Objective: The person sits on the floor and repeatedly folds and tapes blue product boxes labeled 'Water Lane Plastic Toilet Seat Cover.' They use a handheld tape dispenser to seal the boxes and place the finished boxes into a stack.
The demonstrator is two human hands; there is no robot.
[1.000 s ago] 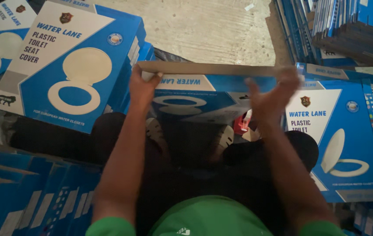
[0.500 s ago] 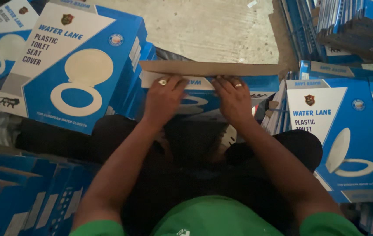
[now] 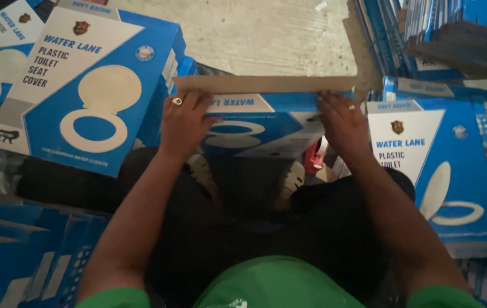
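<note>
Left hand (image 3: 185,121) pressed palm-down on blue box (image 3: 266,128), fingers spread flat, tips touching brown flap (image 3: 266,84) along box's far edge. Right hand (image 3: 341,121) flat likewise at box's right end, fingers extended, gripping nothing. Box lies across lap, under both palms. Finished blue boxes (image 3: 83,85) at left, another (image 3: 443,171) at right. Flat carton stacks (image 3: 437,34) top right.
</note>
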